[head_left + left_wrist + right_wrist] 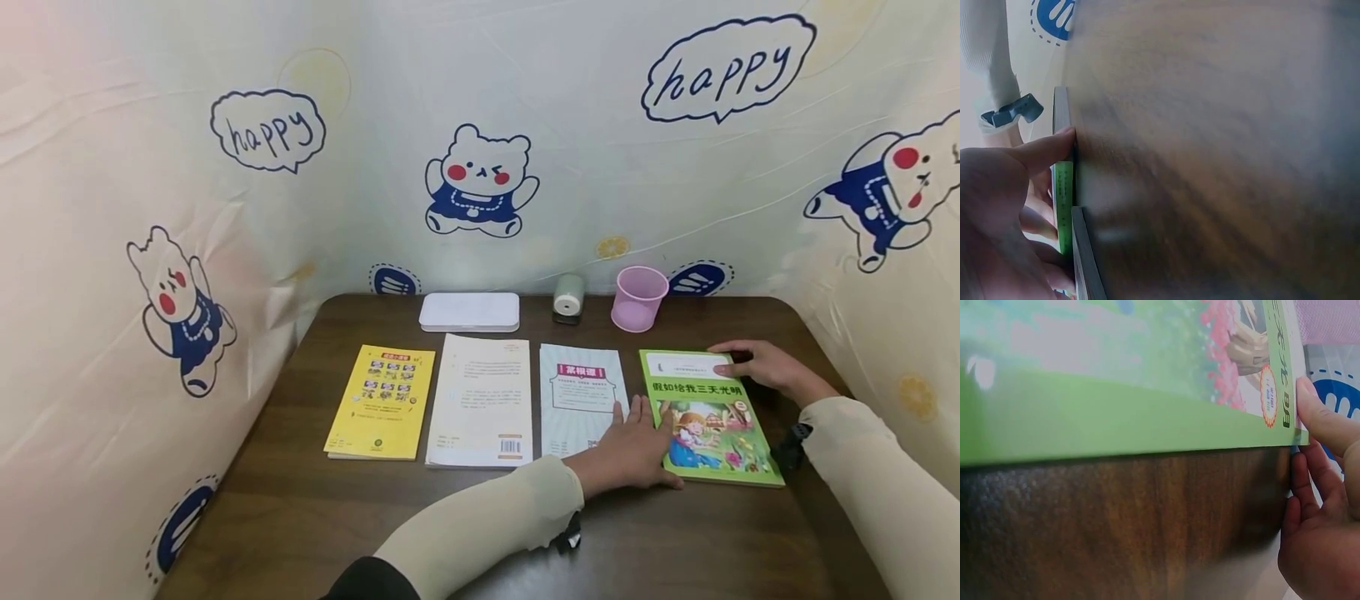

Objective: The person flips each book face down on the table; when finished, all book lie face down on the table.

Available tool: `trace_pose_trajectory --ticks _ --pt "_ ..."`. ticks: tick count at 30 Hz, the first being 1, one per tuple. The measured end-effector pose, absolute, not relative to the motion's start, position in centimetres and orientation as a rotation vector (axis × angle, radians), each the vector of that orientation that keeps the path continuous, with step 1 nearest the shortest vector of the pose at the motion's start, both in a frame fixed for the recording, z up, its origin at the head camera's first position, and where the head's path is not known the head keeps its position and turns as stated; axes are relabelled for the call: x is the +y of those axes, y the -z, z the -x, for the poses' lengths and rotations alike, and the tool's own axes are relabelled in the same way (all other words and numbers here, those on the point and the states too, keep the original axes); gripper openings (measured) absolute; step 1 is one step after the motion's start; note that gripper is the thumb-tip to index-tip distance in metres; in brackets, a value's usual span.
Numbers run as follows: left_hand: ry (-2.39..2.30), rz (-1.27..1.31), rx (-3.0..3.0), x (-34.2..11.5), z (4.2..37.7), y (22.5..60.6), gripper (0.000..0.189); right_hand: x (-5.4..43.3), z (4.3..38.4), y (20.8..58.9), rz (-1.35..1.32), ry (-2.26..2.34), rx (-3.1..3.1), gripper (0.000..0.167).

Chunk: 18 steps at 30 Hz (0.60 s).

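A green picture-covered book (712, 417) lies at the right end of a row of books. My left hand (637, 446) spreads over its near left corner, fingers along the left edge. In the left wrist view, the thumb (1050, 150) touches the book's side. My right hand (776, 367) holds the far right corner; in the right wrist view its thumb (1322, 419) lies on the cover and the other fingers curl by the edge. Left of the green book lies a pale blue book (581, 383), partly covered by my left hand.
Further left lie a white book (480, 400) and a yellow book (382, 404). Along the back of the brown table (300, 517) stand a white flat case (469, 311), a small green device (568, 296) and a pink cup (639, 300). A printed curtain (360, 167) hangs behind.
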<state>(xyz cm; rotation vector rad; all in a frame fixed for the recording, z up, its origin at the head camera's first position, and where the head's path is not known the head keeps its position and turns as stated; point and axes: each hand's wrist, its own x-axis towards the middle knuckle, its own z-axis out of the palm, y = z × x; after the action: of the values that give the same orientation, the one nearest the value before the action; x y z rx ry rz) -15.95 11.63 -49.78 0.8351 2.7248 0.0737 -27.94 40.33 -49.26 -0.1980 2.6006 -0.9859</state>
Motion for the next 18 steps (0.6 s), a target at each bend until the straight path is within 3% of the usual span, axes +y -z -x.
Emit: trace_pose_trajectory --ticks 18 --pt "-0.390 -0.910 2.708 10.69 16.13 50.15 0.099 39.79 27.88 48.78 0.176 0.972 2.596 0.062"
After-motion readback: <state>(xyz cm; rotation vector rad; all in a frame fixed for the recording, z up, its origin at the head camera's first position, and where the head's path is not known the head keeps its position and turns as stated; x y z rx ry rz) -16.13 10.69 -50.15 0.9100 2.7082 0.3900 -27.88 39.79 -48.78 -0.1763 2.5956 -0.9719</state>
